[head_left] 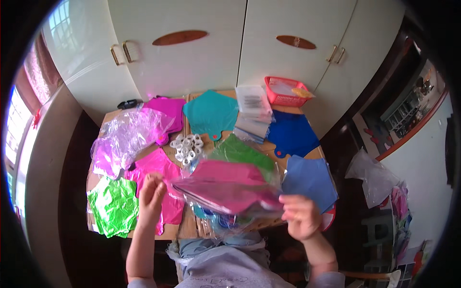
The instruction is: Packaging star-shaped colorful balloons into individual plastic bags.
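Observation:
Above the near middle of the table, a clear plastic bag (225,180) with pink flat pieces inside is stretched between my hands, blurred by motion. My left hand (152,192) is closed in a pinch at the bag's left end. The fingers of my right hand (302,217) pinch its right end. Beneath the bag lies a green sheet (242,151), partly covered. Some blue round things (225,221) show below it, half hidden. Near my left hand are a bright pink sheet (168,206) and a shiny lime green one (113,206).
White rings (186,148) lie in a heap mid-table. Around them are teal (211,113), magenta (175,111), dark blue (294,134) and light blue sheets (309,182). Crumpled clear plastic (127,137) covers the left side. Clear packets (253,103) and a red basket (283,100) stand before white cabinets (192,67).

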A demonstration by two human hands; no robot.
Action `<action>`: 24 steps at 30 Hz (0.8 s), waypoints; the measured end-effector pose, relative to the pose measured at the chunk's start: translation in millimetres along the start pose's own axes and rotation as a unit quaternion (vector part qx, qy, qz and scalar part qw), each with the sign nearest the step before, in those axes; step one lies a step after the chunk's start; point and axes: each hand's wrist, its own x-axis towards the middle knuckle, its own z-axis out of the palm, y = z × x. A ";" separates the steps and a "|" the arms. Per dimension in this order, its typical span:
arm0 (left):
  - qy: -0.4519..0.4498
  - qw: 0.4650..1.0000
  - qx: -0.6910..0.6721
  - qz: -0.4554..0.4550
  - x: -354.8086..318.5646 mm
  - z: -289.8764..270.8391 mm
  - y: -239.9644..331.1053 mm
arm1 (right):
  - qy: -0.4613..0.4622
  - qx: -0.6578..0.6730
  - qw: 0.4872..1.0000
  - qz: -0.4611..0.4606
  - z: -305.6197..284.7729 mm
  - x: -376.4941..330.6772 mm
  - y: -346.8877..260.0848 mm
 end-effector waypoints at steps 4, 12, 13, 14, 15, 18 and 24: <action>-0.031 0.988 -0.019 0.150 56.8 9.4 50.9 | 0.041 0.057 0.997 0.037 -17.6 88.0 21.4; -0.018 0.975 -0.208 0.074 89.3 23.5 92.0 | 0.124 0.326 0.913 0.213 -3.9 152.7 39.1; -0.001 0.973 -0.222 0.057 83.9 31.2 96.7 | 0.133 0.320 0.912 0.218 -2.9 152.3 38.9; -0.049 0.973 -0.223 0.025 81.8 32.8 101.3 | 0.142 0.314 0.912 0.222 -2.4 152.2 38.9; -0.124 0.960 -0.237 0.085 78.6 29.0 96.3 | 0.148 0.313 0.910 0.228 0.4 151.8 37.6; -0.134 0.965 -0.213 0.076 75.7 24.7 86.0 | 0.146 0.341 0.897 0.240 3.0 150.3 39.4; -0.176 0.938 -0.297 0.031 73.2 22.9 72.0 | 0.150 0.381 0.864 0.293 8.8 145.8 48.3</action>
